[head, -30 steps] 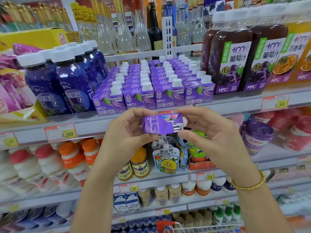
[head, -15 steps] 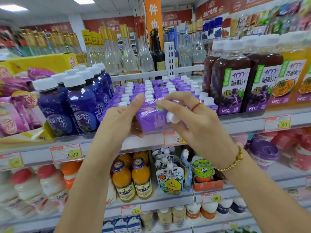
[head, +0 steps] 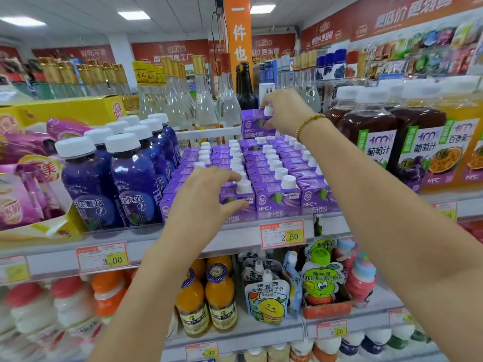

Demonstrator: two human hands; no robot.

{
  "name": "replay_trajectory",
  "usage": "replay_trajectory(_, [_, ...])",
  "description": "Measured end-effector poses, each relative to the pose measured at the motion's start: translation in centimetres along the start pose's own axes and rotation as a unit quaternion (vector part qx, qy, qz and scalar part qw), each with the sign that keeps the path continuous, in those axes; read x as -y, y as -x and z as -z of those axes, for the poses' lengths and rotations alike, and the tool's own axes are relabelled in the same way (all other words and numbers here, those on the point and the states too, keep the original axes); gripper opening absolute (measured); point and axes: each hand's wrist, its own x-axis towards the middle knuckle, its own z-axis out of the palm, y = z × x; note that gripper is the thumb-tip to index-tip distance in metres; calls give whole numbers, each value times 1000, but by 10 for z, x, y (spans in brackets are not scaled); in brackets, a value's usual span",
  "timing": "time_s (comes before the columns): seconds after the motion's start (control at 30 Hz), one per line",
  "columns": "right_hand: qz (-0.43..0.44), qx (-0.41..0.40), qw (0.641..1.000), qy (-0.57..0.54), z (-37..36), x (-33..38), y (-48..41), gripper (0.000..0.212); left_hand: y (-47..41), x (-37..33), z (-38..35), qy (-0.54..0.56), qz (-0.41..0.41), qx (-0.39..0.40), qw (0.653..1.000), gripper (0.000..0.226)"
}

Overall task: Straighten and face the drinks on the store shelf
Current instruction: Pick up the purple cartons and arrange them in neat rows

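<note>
Cartons (head: pixel 277 202) on shelf (head: pixel 235 232); bottles (head: pixel 112 178) left, jugs (head: pixel 371 142) right; pouches (head: pixel 266 301) below

You're holding right arm outstretched, right hand (head: pixel 285 113) pinching carton (head: pixel 257 124) from above; left hand (head: pixel 206 197) hovering lower, fingers loosely spread.

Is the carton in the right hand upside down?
No, the purple carton in the right hand is upright, white cap on top.

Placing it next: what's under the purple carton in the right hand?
The back rows of white-capped purple cartons. The right hand grips the raised carton; any free slot beneath it is hidden.
</note>
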Motion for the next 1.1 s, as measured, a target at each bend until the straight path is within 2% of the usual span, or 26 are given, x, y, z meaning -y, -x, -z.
replay_trajectory(0.23, [6,77,994,75,-31,-2,-37,38,1,2,-1,44,16,2,999,45])
replay_trajectory(0.37, [-10,119,991,54,-37,-9,-46,38,2,2,0,56,21,4,998,44])
replay_trajectory(0.53, [-28,229,972,-42,-43,-12,-53,33,1,1,0,63,27,5,998,42])
replay_trajectory(0.67, [-94,216,963,-132,-50,-16,-69,20,1,2,1,57,18,6,998,41])
replay_trajectory(0.83, [-174,207,945,-186,-70,-26,-83,25,0,5,-1,59,12,10,998,43])
replay_trajectory(0.97, [-191,222,942,-166,-75,-27,-82,36,-2,7,-2,59,9,10,998,44])
replay_trajectory(1.1, [-134,151,979,4,-71,-22,-78,45,-2,6,-1,62,11,13,998,46])
